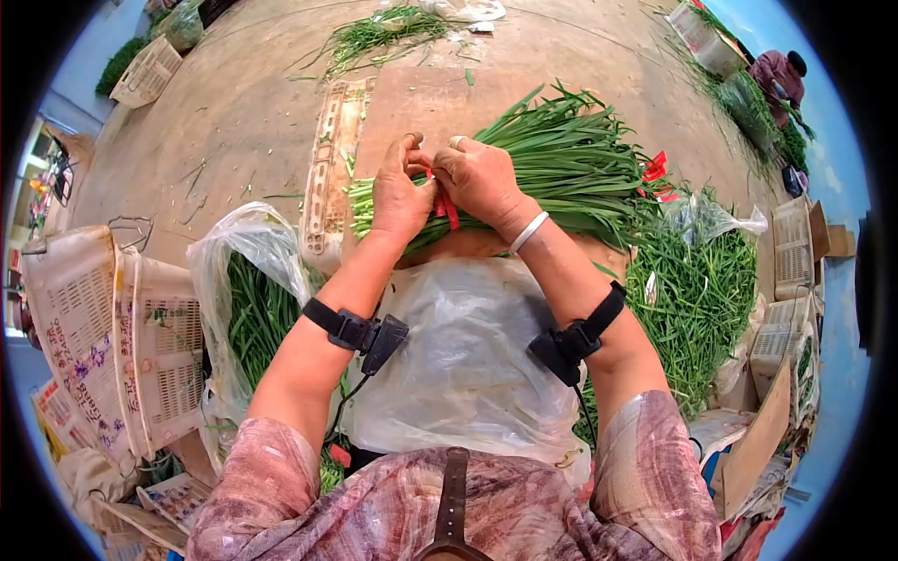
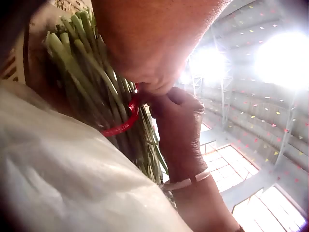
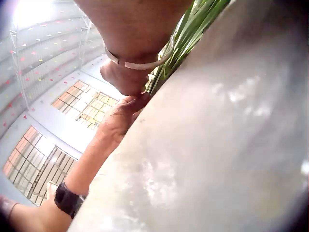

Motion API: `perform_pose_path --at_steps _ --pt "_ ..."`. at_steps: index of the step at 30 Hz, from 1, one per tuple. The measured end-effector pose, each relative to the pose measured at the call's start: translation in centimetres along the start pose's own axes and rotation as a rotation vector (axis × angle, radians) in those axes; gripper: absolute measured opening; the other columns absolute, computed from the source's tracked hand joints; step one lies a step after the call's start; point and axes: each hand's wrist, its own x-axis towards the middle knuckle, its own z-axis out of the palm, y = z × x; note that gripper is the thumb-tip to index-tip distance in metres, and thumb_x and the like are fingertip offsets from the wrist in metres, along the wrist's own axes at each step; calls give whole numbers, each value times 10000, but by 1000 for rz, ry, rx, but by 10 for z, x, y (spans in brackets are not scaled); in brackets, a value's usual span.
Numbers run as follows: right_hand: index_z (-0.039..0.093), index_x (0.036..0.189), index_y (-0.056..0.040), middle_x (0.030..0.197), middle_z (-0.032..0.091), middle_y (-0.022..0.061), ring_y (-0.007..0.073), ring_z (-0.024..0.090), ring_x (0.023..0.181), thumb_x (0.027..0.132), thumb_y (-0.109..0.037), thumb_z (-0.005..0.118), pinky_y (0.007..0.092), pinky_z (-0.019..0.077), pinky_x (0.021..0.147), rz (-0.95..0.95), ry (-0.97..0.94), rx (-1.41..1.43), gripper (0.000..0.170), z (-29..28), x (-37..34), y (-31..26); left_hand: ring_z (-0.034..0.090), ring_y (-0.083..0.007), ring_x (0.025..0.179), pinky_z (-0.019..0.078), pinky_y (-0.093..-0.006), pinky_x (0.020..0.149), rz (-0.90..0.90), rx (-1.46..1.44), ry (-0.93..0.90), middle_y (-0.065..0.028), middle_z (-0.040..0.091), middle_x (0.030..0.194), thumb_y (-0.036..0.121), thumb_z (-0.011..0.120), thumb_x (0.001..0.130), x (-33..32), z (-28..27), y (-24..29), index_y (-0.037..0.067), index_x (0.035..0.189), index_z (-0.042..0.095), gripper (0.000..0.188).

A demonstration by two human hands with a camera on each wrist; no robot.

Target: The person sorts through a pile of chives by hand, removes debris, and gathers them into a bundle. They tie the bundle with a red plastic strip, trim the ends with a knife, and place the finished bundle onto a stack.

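Note:
A bundle of long flat green leaves with pale cut stems, looking like garlic chives (image 1: 571, 173), lies on a board (image 1: 421, 103) in front of me. A red tie (image 2: 123, 127) runs round the bundle near the stem ends. My left hand (image 1: 402, 194) and right hand (image 1: 479, 182) meet on top of it, fingertips almost together, each pinching the red tie. One red end hangs down beside the right hand in the head view. In the right wrist view the hands hide the tie. A second red strip (image 1: 657, 168) shows at the leafy end.
A clear plastic sheet (image 1: 468, 346) covers my lap. Loose greens (image 1: 697, 290) pile up at the right, and a plastic bag of greens (image 1: 257, 299) stands at the left. White crates (image 1: 84, 346) stack at far left. Another person (image 1: 776, 84) is at the back right.

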Motion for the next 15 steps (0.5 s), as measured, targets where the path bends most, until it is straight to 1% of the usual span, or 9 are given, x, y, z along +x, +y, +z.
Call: perform_pose_path --at_steps 3,5,6,7,8,12,14,15 --pt "611 684 -111 697 582 96 295 604 648 723 -185 604 397 477 536 47 -4 45 85 9 5 4 622 -155 832 490 -281 766 1 49 -20 -68 639 860 -19 671 666 3 -2 -6 -5 1179 450 559" --pt "612 666 -107 705 591 101 304 604 647 715 -179 607 402 480 546 79 -23 69 88 12 9 7 627 -153 799 496 -271 726 -28 0 -27 -87 647 858 -28 674 653 6 -4 -5 -27 1154 459 545" --pt "618 663 -104 717 601 103 310 604 656 707 -175 611 406 484 559 122 -42 124 84 12 11 8 627 -153 799 496 -271 726 -32 3 -26 -87 647 858 -28 674 653 7 -5 -2 -27 1154 459 545" --pt "624 659 -102 730 610 105 317 605 664 699 -171 615 410 487 572 167 -61 180 81 12 13 8 614 -142 765 496 -257 690 -111 -4 -51 -91 638 850 -60 648 672 8 -7 1 -52 1160 445 529" --pt "640 689 -107 748 621 94 315 607 681 695 -173 623 408 490 588 218 -87 213 68 11 13 10 602 -132 731 496 -243 654 -189 -12 -74 -95 628 842 -93 622 690 9 -8 5 -78 1166 431 512" --pt "632 672 -92 738 619 115 318 608 693 695 -191 635 402 490 603 251 -146 257 102 2 9 10 597 -122 678 493 -239 621 -204 39 -76 -91 638 785 -69 628 706 11 -5 0 -91 1114 456 443" --pt "625 747 -92 755 603 124 315 603 713 689 -186 651 397 492 617 180 -61 311 113 -6 2 6 589 -110 653 488 -235 611 -164 19 -35 -78 640 752 -51 644 708 10 -3 -1 -86 1062 488 388" --pt "625 747 -92 755 603 124 315 603 713 689 -186 651 397 492 617 176 -67 310 113 -17 -1 -2 589 -110 653 488 -235 611 -166 15 -30 -78 640 752 -51 644 708 11 -3 -2 -86 1062 488 388"
